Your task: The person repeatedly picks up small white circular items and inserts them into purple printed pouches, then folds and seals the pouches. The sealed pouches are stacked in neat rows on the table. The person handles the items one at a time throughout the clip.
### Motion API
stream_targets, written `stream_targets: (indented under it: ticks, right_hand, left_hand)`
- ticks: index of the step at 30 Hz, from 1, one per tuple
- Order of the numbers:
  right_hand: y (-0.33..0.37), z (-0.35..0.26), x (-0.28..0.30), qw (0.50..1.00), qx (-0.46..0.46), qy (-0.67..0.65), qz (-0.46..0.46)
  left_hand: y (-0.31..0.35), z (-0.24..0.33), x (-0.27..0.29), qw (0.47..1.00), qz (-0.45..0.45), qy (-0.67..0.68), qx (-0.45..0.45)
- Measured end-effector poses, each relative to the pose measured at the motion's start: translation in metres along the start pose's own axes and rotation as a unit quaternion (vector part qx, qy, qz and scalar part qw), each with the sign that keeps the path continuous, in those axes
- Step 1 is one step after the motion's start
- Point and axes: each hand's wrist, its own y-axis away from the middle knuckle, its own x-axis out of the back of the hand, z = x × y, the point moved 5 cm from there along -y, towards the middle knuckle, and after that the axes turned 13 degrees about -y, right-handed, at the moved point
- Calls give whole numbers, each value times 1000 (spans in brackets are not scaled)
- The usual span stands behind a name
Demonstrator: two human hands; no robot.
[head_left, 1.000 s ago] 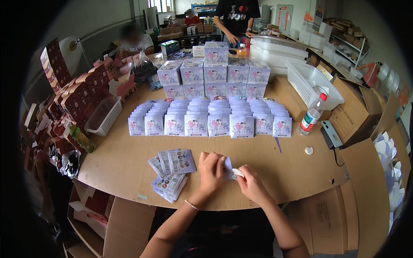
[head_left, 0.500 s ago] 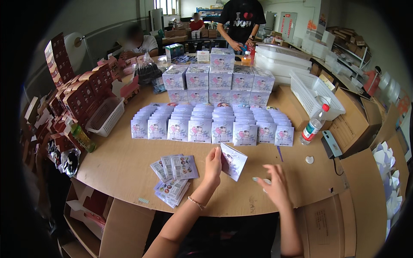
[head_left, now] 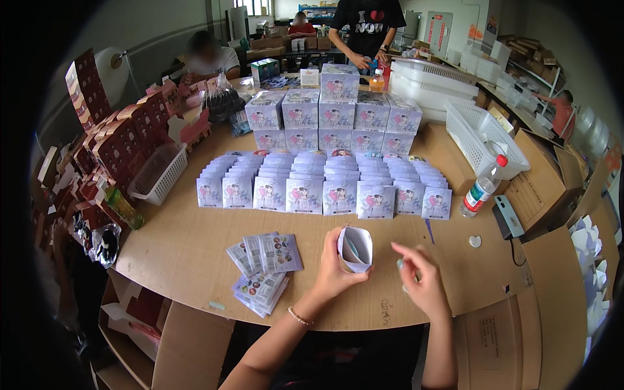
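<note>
In the left hand (head_left: 336, 266), gripped between thumb and fingers above the near part of the table (head_left: 195, 253), a lilac-and-white paper packet (head_left: 365, 252), thin-walled, with a mouth bulged into a rounded square. Just to the right, the right hand (head_left: 411, 270), loosely parted, index finger extended, with something small and pale near the palm, too covered to identify. Inside the packet, the pale blue-green edge of a flat insert (head_left: 353, 247). Leftward, a fan of flat printed packets (head_left: 266, 260); beyond, upright packets (head_left: 339, 195) in tight rows, then stacked cubic boxes (head_left: 337, 117). Farther right, a clear red-capped bottle (head_left: 480, 192) and a white lattice basket (head_left: 478, 146); at lower left, a cardboard box (head_left: 179, 344) with dark red pieces inside. Underneath, smooth tan tabletop; behind, co-workers, shelves and pale walls.
</note>
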Motion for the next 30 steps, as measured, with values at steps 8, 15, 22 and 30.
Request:
stream_targets:
  ticks: [8,15,22,30]
  right_hand:
    - [-39,-62,-31,953,143,250,-96]
    - [-57,-39,-14,984,113,126,-57]
    - [-48,-23,-3,996,63,-69,-5]
    - [-43,-40,-20,958,160,236,21]
  left_hand:
    - [3,14,5,988,15,-89,-124]
    - [1,14,7,993,19,-109,-53]
    - [1,8,1,994,31,-99,-24]
    - [0,13,3,986,31,-157,-48]
